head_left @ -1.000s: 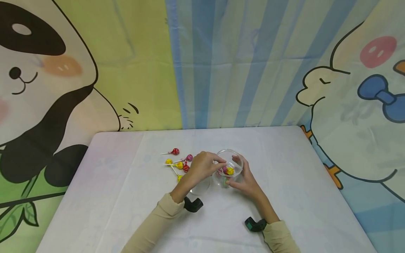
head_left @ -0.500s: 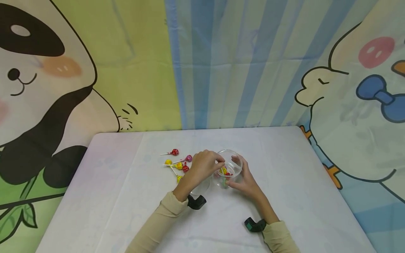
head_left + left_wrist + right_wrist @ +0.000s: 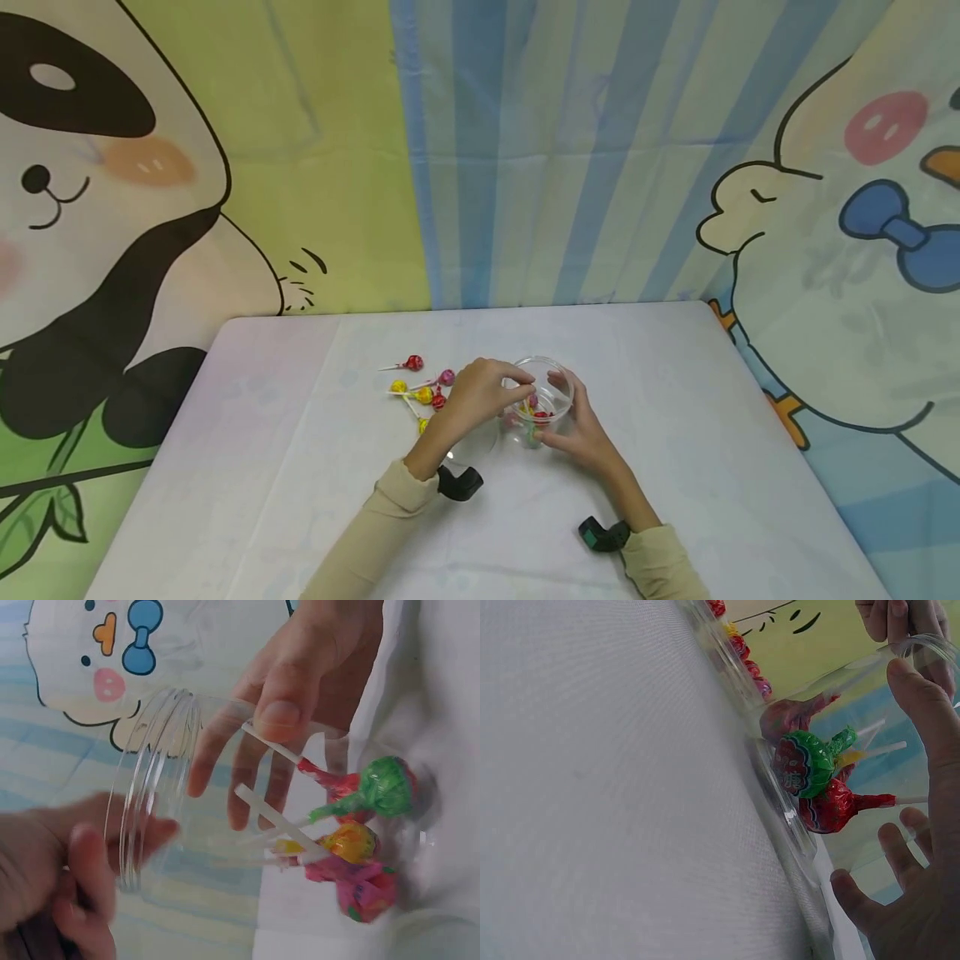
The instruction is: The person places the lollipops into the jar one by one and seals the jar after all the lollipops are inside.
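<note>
A clear round jar (image 3: 517,429) stands on the table, its mouth tipped slightly toward the head camera. My right hand (image 3: 577,421) holds it from the right, thumb in front and fingers curled round the far side. My left hand (image 3: 483,392) hovers at the rim with its fingertips over the mouth. In the left wrist view its thumb and fingers are apart, and no lollipop shows between them. Inside the jar lie several lollipops: a green one (image 3: 386,786), a yellow one (image 3: 351,841), a pink one (image 3: 366,892) and a red one (image 3: 829,810). Their sticks point toward the mouth.
Left of the jar lie loose lollipops: a red one (image 3: 413,362), a purple one (image 3: 447,377), several yellow ones (image 3: 424,395) and another red one (image 3: 438,402). A clear round lid (image 3: 480,446) lies under my left wrist. A patterned curtain (image 3: 525,167) hangs behind the white table (image 3: 675,375).
At the jar's mouth my left hand has shifted only slightly. The lollipops inside have changed place: a yellow one showed below the fingertips earlier, a pink one now. My right hand stays put.
</note>
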A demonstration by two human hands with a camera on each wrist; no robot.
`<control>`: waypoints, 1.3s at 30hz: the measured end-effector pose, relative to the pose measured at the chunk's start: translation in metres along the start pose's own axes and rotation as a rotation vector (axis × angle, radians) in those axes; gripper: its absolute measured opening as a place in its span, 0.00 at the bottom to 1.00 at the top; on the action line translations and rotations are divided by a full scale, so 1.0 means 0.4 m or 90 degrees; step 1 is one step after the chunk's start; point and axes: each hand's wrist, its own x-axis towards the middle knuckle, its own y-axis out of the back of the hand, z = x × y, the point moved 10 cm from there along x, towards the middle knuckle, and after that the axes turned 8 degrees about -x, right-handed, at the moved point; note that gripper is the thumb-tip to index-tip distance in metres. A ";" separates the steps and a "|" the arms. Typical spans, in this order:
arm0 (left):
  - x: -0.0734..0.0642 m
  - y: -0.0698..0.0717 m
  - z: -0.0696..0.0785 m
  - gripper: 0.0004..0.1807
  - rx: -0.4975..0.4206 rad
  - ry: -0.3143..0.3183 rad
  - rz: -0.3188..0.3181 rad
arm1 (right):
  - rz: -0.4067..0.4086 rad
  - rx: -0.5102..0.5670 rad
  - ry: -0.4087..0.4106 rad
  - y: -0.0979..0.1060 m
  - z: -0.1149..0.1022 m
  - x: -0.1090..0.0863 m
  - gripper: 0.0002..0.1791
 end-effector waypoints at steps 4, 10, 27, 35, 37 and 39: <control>-0.067 0.042 -0.050 0.15 -0.203 0.017 0.032 | -0.006 0.001 -0.006 -0.008 0.002 0.000 0.55; -0.239 0.106 -0.150 0.19 -0.261 0.085 0.065 | 0.005 -0.013 0.002 0.002 0.000 0.004 0.55; -0.597 0.169 -0.355 0.16 -0.252 0.359 0.226 | 0.002 0.002 -0.022 -0.008 0.005 0.004 0.56; -0.508 0.232 -0.375 0.14 -0.119 0.250 0.211 | 0.009 -0.008 -0.023 -0.029 0.088 0.007 0.58; -0.459 0.263 -0.392 0.13 -0.049 0.210 0.226 | 0.015 -0.018 -0.027 -0.028 0.103 0.007 0.58; -0.410 0.284 -0.419 0.14 0.001 0.190 0.236 | 0.018 -0.022 -0.032 -0.025 0.104 0.007 0.58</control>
